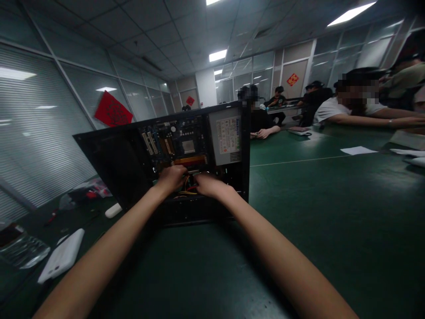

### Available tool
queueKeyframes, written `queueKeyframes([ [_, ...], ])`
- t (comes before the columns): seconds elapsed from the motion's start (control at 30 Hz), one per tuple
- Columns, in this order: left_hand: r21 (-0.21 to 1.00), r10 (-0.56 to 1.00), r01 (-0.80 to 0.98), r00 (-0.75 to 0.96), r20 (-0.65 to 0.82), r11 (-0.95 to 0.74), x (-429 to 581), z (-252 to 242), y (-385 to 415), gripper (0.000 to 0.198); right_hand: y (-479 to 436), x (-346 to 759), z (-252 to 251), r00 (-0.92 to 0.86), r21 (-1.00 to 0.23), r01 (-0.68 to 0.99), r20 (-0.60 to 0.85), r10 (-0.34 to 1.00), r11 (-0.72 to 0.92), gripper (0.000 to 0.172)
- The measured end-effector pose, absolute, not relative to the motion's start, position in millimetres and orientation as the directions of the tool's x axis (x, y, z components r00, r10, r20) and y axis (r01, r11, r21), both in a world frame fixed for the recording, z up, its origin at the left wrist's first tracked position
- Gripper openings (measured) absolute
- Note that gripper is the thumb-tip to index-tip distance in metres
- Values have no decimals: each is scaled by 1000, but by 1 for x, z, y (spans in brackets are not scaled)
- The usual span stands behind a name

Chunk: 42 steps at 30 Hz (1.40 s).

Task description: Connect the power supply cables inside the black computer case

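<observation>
An open black computer case stands on the green table before me, its inside facing me. A motherboard with slots is mounted inside, and a labelled power supply fills the upper right. My left hand reaches in below the board, fingers curled in. Beside it my right hand is also inside, fingers bent and closed. Yellow and red cables run between and under the hands. What the fingertips hold is hidden by the hands and the dark interior.
At left lie a white power bank-like block, a clear water bottle, a small white object and plastic bags. A paper sheet lies at right. Several people sit around the tables beyond.
</observation>
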<state>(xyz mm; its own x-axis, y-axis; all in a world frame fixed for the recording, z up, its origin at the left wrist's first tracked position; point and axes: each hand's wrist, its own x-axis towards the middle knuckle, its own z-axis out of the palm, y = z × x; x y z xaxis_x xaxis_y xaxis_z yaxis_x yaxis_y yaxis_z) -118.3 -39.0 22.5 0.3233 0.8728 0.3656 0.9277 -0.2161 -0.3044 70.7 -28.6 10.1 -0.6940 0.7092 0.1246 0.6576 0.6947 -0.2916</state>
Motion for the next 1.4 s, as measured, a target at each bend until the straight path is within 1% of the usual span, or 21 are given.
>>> queueKeyframes([
  [0.17,-446,859,868,387,336,-217,-113,27,-40,23,-32,72,14,-693,-287,667,98,714,687,33],
  [0.27,-472,848,855,404,344,-216,-112,29,-38,23,-33,72,16,-693,-287,671,83,716,683,32],
  [0.43,-563,850,793,446,280,-231,-117,31,-32,24,-31,71,16,-696,-291,674,54,716,679,32],
  [0.57,-561,838,795,455,301,-231,-119,28,-30,24,-32,71,17,-697,-291,676,43,716,676,31],
  [0.83,-458,853,864,390,347,-209,-120,21,-32,28,-29,70,15,-709,-297,663,48,704,688,31],
  [0.97,-416,859,889,356,368,-191,-122,18,-29,28,-26,70,10,-715,-306,640,98,692,705,29],
  [1.07,-378,871,905,337,357,-195,-122,18,-31,29,-26,69,8,-706,-325,631,137,695,704,28],
  [1.17,-330,882,921,321,346,-206,-121,19,-38,28,-25,68,6,-698,-312,636,159,698,706,26],
  [1.23,-266,876,939,309,370,-219,-123,19,-43,30,-24,68,4,-686,-305,637,195,701,708,27],
  [1.27,-215,867,951,295,402,-224,-124,20,-46,30,-23,68,2,-674,-303,641,217,706,705,29],
  [1.33,-68,838,968,243,488,-241,-126,21,-50,29,-22,68,-1,-639,-299,663,251,727,686,33],
  [1.4,95,829,956,190,525,-278,-126,21,-55,28,-21,68,-2,-602,-299,693,262,755,656,35],
])
